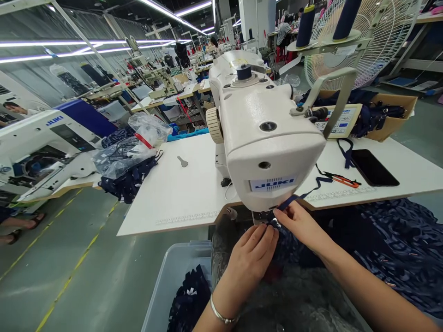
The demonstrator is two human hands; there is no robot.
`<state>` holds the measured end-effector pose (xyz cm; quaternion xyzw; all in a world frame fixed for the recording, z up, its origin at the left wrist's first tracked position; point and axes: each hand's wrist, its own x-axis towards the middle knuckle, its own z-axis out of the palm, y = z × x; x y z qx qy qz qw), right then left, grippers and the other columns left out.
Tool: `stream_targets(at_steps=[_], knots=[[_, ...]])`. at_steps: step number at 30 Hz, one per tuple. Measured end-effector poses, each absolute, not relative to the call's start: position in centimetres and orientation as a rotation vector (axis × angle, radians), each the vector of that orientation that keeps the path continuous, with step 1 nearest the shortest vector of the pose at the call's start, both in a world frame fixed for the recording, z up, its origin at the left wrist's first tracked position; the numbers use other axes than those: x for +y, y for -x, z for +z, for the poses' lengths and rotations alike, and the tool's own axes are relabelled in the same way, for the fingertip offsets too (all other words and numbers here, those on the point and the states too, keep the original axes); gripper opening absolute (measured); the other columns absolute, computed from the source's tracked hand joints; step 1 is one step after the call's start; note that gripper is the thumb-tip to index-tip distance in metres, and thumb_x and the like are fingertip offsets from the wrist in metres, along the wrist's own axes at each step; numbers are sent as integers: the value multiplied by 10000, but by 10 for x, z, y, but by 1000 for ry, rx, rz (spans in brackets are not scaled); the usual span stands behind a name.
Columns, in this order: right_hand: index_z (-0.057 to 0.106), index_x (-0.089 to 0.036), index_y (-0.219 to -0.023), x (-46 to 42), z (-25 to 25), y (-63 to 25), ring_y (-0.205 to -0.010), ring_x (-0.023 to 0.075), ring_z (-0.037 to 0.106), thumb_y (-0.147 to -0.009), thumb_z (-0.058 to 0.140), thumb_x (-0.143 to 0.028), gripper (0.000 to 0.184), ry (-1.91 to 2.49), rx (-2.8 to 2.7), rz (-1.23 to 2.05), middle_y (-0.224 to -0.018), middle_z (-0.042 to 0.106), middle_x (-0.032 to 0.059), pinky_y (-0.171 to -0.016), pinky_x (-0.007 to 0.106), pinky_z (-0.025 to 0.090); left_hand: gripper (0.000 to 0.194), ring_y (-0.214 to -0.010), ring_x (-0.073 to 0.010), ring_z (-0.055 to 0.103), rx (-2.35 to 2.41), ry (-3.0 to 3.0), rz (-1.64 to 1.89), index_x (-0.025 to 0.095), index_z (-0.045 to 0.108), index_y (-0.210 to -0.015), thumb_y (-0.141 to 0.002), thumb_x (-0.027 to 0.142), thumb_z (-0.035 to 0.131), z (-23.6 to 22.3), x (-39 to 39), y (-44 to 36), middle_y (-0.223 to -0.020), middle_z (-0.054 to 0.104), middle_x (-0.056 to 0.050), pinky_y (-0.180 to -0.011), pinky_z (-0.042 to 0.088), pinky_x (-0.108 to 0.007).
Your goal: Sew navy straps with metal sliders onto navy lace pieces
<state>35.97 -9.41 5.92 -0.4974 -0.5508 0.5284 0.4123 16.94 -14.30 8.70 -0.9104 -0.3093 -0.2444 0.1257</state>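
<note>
A white sewing machine [270, 143] stands in the middle, its head facing me. Just under its front end, my left hand [254, 251] has its fingers closed on dark navy patterned fabric [290, 244]. My right hand [301, 223] pinches a narrow navy strap [289, 201] beside it, close to the needle area. From there the strap trails right over the white table [183, 193]. The machine's head and my fingers hide the needle and the exact spot where strap and fabric meet.
Orange-handled thread snips [346, 180] and a black phone [375, 167] lie on the right. A small grey metal piece [182, 161] rests at left. A plastic bin [162, 276] holds navy pieces below. More patterned fabric [398, 249] spreads at lower right, and a fan [384, 50] stands behind.
</note>
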Motion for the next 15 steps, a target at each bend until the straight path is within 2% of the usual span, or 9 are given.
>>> stream_targets(at_steps=[4,10,15], knots=[[519,-212,-965,-91,68,-365,-624,132,401,-868,575,-375,197,1309,-1473,1353,-680,388,-55,-571,259,369,351,-1175,-190,577,-919,2621,-709,71,584,-1262,-988,91,365,82,-145,-171,-1230,660,-81,-1078,427,-334],[497,-210,-972,-89,74,-370,-645,127,392,-878,560,-335,169,1294,-1525,1385,-694,369,-58,-596,258,368,367,-1187,-197,569,-953,2613,-687,66,571,-1284,-987,90,357,78,-149,-172,-1254,646,-88,-1091,411,-339],[504,-223,-1017,-88,75,-372,-638,133,390,-898,557,-391,213,1326,-1567,1402,-698,371,-54,-584,265,364,360,-1185,-203,571,-978,2597,-687,72,581,-1272,-975,77,377,80,-149,-175,-1246,650,-91,-1067,434,-344]])
